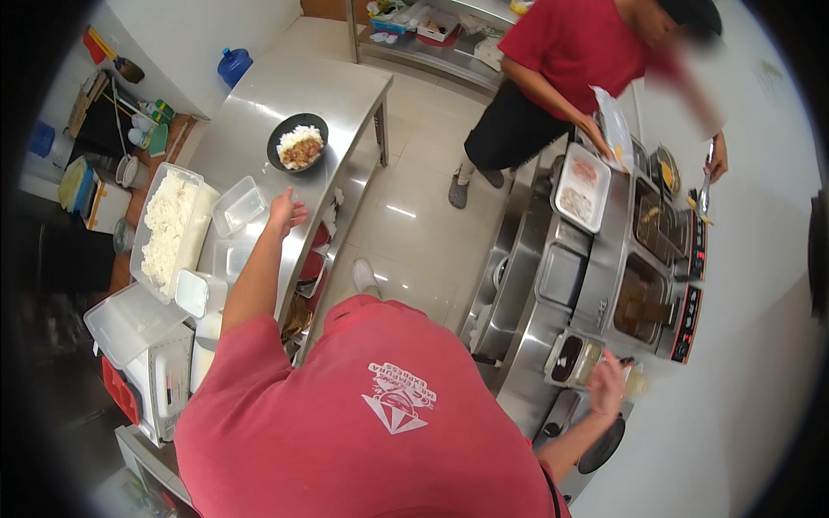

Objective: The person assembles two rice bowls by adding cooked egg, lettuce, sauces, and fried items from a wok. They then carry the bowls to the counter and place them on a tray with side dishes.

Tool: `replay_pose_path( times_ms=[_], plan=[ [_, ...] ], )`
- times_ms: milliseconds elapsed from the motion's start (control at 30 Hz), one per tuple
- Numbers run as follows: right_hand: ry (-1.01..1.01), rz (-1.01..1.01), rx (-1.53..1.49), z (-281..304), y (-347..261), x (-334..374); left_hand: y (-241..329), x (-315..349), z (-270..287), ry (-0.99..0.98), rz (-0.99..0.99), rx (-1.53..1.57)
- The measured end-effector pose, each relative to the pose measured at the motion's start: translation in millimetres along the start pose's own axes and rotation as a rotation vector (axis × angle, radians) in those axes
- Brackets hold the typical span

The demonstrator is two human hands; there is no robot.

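Observation:
My left hand (285, 212) is stretched over the edge of the steel table, fingers apart and nothing in them. Just beyond it stands a black bowl (276, 144) with white rice (298, 136) and a brown saucy topping (300, 155). An open clear plastic container (240, 207) lies beside that hand. On the right, my right hand (606, 386) is raised by small steel pans of dark sauce (566, 358) on the other counter. Its fingers are blurred, and a small dark and red thing shows near their tips; whether they grip it is unclear.
A large tub of rice (168, 229) sits on the left table (345, 82). Across the aisle, a person in a red shirt (574, 43) works with tongs (709, 177) at the fryers (639, 298). A white tray (582, 187) holds pale pieces; a round black lid or pan (602, 445) lies near my right forearm.

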State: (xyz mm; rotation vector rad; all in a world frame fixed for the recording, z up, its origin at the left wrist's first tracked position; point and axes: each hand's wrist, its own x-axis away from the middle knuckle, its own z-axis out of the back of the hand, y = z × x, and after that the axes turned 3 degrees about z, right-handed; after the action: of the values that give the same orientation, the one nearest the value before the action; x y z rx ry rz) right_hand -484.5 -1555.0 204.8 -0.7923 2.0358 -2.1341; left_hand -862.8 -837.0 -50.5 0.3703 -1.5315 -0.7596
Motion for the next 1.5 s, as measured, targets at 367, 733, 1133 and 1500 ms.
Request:
replay_pose_path(
  times_ms=[367, 733, 1133, 1500],
  plan=[
    [-0.542, -0.810, 0.631, -261.0, 232.1, -133.9, 61.7, -93.7, -10.9, 0.075, -0.189, 0.041],
    [-0.421, -1.054, 0.557, -189.5, 343.6, -335.2, 239.8, -154.3, -163.1, -0.101, -0.349, -0.025],
    [-0.390, -0.597, 0.911, -413.1, 169.6, -627.1, 466.6, -322.0, -465.3, -0.322, -0.341, -0.130],
    [-0.150, -0.327, 0.674, -540.8, 73.2, -950.0, 562.8, -500.2, -665.6, -0.402, -0.377, -0.403]
  ],
)
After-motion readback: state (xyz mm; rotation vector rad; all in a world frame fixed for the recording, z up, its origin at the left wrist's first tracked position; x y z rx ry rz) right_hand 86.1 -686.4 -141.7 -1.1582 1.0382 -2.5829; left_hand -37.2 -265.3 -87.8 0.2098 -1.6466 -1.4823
